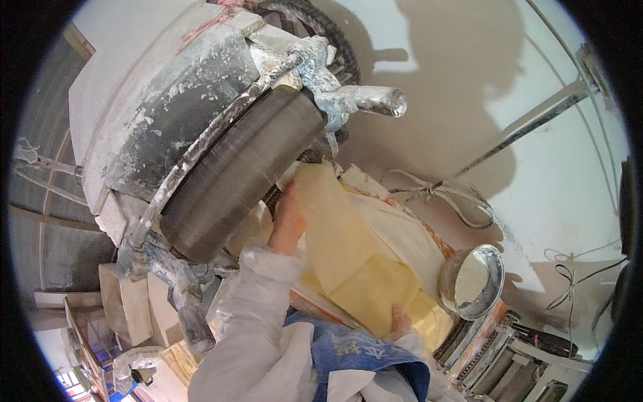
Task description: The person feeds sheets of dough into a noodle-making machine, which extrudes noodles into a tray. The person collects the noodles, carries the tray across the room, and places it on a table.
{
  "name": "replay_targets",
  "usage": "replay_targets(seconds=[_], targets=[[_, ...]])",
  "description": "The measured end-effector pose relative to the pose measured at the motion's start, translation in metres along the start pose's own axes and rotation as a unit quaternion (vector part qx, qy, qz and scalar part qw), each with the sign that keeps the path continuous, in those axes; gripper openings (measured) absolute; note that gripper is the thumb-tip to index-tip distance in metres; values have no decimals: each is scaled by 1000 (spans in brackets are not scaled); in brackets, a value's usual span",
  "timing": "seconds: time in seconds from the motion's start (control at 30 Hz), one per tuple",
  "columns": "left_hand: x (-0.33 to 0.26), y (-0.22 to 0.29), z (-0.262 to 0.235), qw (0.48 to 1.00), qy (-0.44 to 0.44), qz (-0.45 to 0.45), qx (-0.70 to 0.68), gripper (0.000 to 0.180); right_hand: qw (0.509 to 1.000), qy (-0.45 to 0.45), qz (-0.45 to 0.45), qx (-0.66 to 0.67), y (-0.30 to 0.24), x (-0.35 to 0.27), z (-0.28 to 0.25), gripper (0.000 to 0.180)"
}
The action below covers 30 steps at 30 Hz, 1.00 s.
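Reaching forward with partly hidden left hand (289,216) on white-sleeved left forearm (253,305), with right hand (400,320) lower and nearer.

Left hand (288,218) reaching along left edge of pale-yellow dough-like sheet (345,244), just right of dark roller (244,175); fingertips hiding behind sheet. Sheet lying in folded layers toward near right. Right hand (400,321) touching sheet's near right part, only partly showing. Metal bowl (498,287) holding white powder, standing right of sheet. Roller slanting across powder-crusted machine (191,100), left. Blue apron (351,358) covering person's front, near. Tied cable (429,190) looping, far right.
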<state>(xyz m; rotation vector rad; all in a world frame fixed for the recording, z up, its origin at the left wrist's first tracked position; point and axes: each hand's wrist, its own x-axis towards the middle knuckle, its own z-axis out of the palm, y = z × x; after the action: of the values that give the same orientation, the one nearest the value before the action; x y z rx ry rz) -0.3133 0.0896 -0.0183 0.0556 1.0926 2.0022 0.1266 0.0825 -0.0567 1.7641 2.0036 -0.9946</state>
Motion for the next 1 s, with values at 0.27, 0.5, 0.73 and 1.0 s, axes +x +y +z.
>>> replay_targets(seconds=[0.27,0.5,0.73,1.0], targets=[[-174,-28,64,772,-54,236,588,75,819,76,-16,569,-42,-37,-44,33],[-265,-117,139,565,-636,120,511,79,879,133,-126,440,-18,-92,-74,32],[-275,-154,116,871,-344,-345,59,58,795,64,-195,571,-51,-144,-144,37],[-249,-185,29,915,-82,-394,-45,48,840,-7,3,542,19,-118,-126,40]])
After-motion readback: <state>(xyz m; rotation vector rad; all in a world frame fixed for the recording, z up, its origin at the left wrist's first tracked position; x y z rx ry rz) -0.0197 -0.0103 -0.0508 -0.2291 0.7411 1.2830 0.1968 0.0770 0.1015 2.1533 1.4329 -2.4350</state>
